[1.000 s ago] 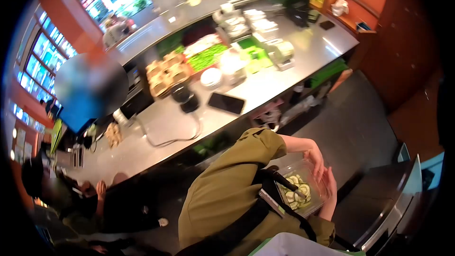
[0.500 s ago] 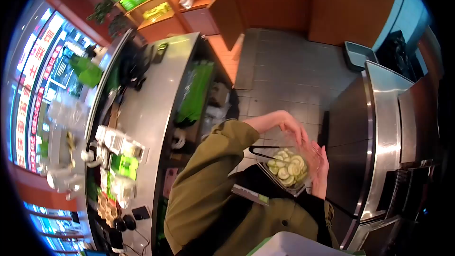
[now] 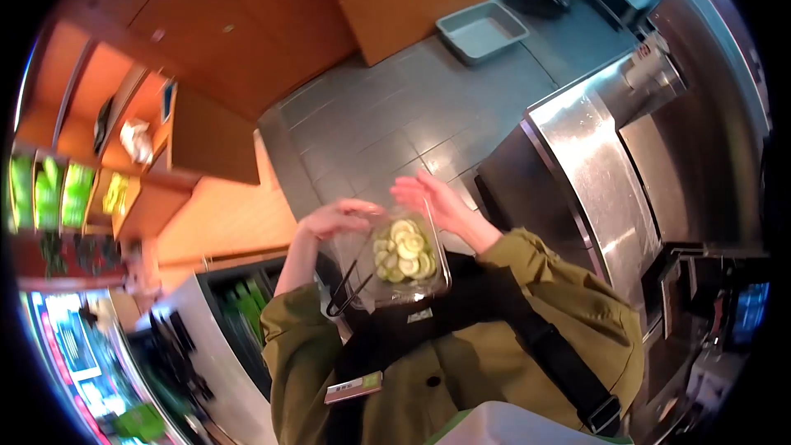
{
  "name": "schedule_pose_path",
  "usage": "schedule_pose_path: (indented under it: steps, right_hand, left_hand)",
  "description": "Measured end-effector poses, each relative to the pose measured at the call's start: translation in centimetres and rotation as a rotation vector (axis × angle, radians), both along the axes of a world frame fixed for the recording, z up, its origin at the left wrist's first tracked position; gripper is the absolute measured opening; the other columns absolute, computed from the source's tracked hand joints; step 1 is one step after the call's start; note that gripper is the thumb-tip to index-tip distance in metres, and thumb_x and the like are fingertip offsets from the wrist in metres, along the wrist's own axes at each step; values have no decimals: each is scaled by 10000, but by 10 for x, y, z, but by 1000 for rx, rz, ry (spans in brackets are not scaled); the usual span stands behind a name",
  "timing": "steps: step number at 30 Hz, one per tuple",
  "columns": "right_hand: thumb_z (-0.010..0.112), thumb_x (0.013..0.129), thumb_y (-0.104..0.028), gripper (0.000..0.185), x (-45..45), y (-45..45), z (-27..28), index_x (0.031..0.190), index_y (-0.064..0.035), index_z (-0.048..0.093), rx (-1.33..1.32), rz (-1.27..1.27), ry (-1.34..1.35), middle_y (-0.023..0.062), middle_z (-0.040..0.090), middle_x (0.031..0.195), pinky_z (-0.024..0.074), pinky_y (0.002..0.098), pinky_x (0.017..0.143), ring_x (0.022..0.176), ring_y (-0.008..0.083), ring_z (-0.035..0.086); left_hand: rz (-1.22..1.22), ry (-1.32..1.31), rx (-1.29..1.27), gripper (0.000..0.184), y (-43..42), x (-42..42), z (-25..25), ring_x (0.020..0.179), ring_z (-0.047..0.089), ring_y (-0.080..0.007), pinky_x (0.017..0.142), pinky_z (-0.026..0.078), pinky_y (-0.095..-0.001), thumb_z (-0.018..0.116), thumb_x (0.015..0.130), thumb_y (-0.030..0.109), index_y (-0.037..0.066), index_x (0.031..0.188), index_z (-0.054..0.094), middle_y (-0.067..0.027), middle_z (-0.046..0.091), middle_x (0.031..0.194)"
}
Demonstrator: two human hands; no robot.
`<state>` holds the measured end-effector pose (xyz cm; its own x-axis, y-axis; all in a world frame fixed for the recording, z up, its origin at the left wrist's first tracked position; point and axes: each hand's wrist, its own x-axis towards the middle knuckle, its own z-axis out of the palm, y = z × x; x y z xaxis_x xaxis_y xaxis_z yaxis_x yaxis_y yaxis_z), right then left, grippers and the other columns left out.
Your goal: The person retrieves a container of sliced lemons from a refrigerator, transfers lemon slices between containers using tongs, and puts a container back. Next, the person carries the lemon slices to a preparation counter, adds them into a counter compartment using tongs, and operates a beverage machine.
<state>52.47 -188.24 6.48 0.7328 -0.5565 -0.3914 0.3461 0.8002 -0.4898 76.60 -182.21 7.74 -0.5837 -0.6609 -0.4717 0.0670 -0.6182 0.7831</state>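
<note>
A clear plastic container (image 3: pixel 439 284) rests close against my body, with pale green-yellow round slices (image 3: pixel 405 251) inside. They look like cucumber or lemon; I cannot tell which. Black tongs (image 3: pixel 349 290) slant out over its left side. My left hand (image 3: pixel 342 218) curves over the far left rim, its fingers bent and slightly blurred. Beyond the far right corner, my right hand (image 3: pixel 432 198) has its fingers stretched out, the wrist close beside the container's right wall. Whether the right palm touches the container is hard to tell.
To the right runs a stainless steel counter (image 3: pixel 589 144) with a metal cylinder (image 3: pixel 651 74) on it. A grey tub (image 3: pixel 482 31) sits on the tiled floor near a wooden door (image 3: pixel 412 0). An open cabinet door (image 3: pixel 212 136) stands at left, beside a metal counter (image 3: pixel 214 363).
My view has swung to the right, bringing more of the right counter into sight. The right hand has shifted from the container's side to its far corner, fingers straightened. The container stays at my body.
</note>
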Motion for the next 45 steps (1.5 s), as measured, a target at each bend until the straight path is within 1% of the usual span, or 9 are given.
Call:
schedule_pose_path:
  steps: [6, 9, 13, 19, 22, 29, 35, 39, 45]
  right_hand:
    - [401, 890, -319, 390, 22, -180, 33, 1053, 23, 491, -232, -515, 119, 104, 575, 1000, 421, 271, 750, 844, 163, 542]
    - [419, 882, -240, 330, -17, -230, 35, 1047, 34, 501, -238, -820, 382, 102, 577, 984, 421, 262, 727, 831, 145, 537]
    - [486, 831, -116, 257, -53, -269, 25, 1045, 22, 513, -636, -1077, 1004, 90, 576, 970, 409, 244, 747, 847, 138, 532]
    - [544, 739, -488, 649, -80, -353, 36, 1218, -81, 380, -1019, -120, 1734, 178, 368, 1219, 397, 404, 844, 1039, 334, 457]
    - [570, 733, -405, 597, -108, -429, 20, 1166, -23, 416, -1075, -147, 1646, 179, 485, 1063, 464, 382, 697, 864, 297, 563]
    - [567, 753, -275, 416, -175, -604, 29, 1053, -9, 455, -943, 167, 1702, 146, 589, 746, 463, 402, 570, 674, 318, 587]
    - [530, 792, -293, 355, -316, -762, 96, 1007, -15, 474, -830, -111, 1700, 203, 577, 684, 433, 457, 559, 656, 371, 564]
    - [496, 815, -305, 320, -418, -847, 107, 927, -5, 492, -651, -346, 1834, 221, 557, 632, 440, 463, 586, 644, 398, 551]
    - [522, 783, -290, 293, -555, -940, 96, 870, -10, 506, -583, -540, 2040, 176, 553, 573, 456, 432, 494, 538, 339, 561]
  left_hand:
    - [83, -136, -254, 473, -227, 55, 44, 1069, 465, -168, 901, 374, -282, 582, 685, -7, -9, 1148, 485, -85, 525, 1133]
    - [28, -191, -377, 482, -338, 20, 39, 1076, 461, -173, 910, 353, -264, 498, 673, -51, -24, 1153, 470, -91, 511, 1148]
    - [133, -197, -478, 504, -437, -63, -3, 1084, 452, -174, 919, 335, -256, 421, 653, -87, -40, 1154, 451, -114, 501, 1149]
    - [324, -220, -396, 367, -553, -140, -48, 1033, 459, -184, 882, 356, -286, 422, 647, -88, 6, 1001, 434, -134, 486, 1105]
    - [321, -71, -438, 221, -615, -170, -42, 1143, 384, -227, 943, 281, -300, 394, 635, -111, 39, 796, 367, -184, 440, 1187]
    - [357, -110, -536, 190, -748, -261, -41, 1206, 298, -274, 990, 186, -340, 397, 618, -90, 71, 682, 317, -210, 342, 1273]
    - [387, -137, -679, 201, -922, -388, -29, 1218, 292, -277, 995, 192, -341, 400, 618, -98, 56, 730, 332, -177, 352, 1254]
    - [352, -18, -512, 198, -978, -516, 38, 1227, 273, -282, 995, 194, -345, 397, 613, -94, 49, 739, 343, -180, 350, 1251]
    - [68, 56, -669, 179, -1084, -682, 19, 1202, 303, -270, 989, 197, -336, 421, 619, -80, 33, 735, 344, -176, 335, 1265]
